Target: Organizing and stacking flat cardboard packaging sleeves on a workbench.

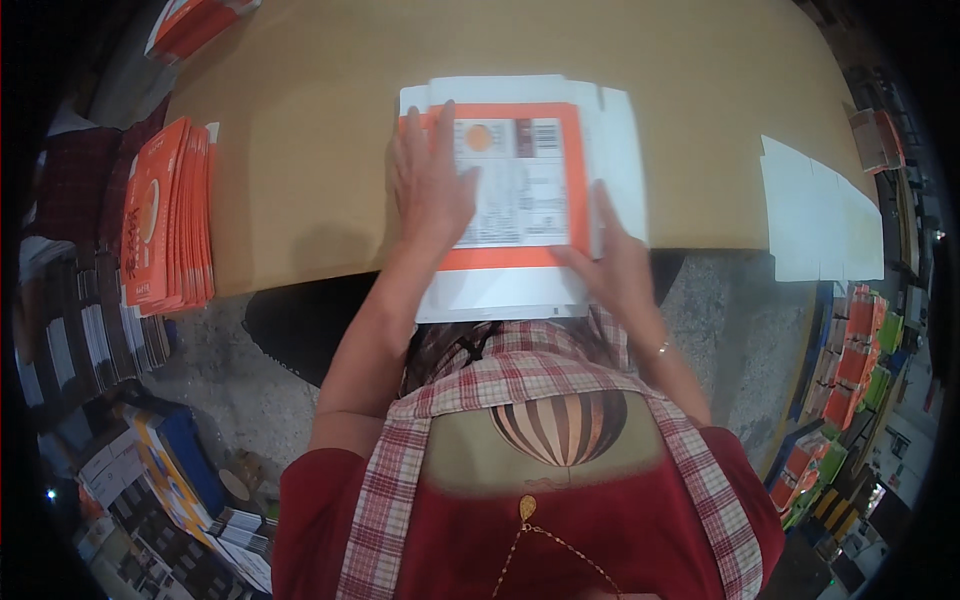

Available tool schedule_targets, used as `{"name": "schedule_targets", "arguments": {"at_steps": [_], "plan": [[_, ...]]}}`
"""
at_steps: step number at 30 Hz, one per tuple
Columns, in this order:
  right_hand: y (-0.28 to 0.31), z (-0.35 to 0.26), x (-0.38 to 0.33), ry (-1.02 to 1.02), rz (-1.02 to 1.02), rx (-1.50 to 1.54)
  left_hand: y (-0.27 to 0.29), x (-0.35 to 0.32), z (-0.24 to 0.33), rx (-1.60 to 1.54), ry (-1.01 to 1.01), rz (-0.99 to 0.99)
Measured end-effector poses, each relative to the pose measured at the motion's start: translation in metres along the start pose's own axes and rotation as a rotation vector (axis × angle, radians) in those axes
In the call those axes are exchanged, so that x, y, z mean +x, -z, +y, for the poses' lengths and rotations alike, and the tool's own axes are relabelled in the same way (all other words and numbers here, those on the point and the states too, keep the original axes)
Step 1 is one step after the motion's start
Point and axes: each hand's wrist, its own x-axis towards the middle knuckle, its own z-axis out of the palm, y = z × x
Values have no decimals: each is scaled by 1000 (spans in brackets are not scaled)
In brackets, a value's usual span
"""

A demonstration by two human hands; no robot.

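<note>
Item 1: flat carton, orange and white with a printed panel, lying face up before you; clock positions below are read from its centre. Its white lower end overhangs the near edge of the brown table at 6 o'clock. White card shows beside it at 2 to 3 o'clock; you cannot tell from this view how many layers lie together.

Item 2: your left hand, at 9 o'clock, resting on the carton's left side. Fingers extended toward 12 o'clock, a little apart, thumb spread over the panel.

Item 3: your right hand, at 4 o'clock, blurred. Thumb at the lower right corner of the orange border, well apart from the fingers, which extend along the right side.

Item 4: stack of orange cartons, leaning on edge, 9 o'clock.

Item 5: further orange stack, 10 o'clock.

Item 6: white flat sheet, 3 o'clock, at the table's right end.

Item 7: your plaid apron, 6 to 7 o'clock.
</note>
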Motion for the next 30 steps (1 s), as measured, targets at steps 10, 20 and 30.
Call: {"name": "schedule_targets", "arguments": {"at_steps": [10,20,30], "plan": [[28,4,36,-197,43,-443,-29,-4,15,229,-242,-207],[-31,7,40,340,-7,-639,-39,-14,12,330,-265,-179],[30,42,22,220,-135,-389,-47,-12,18,281,-382,-221]]}}
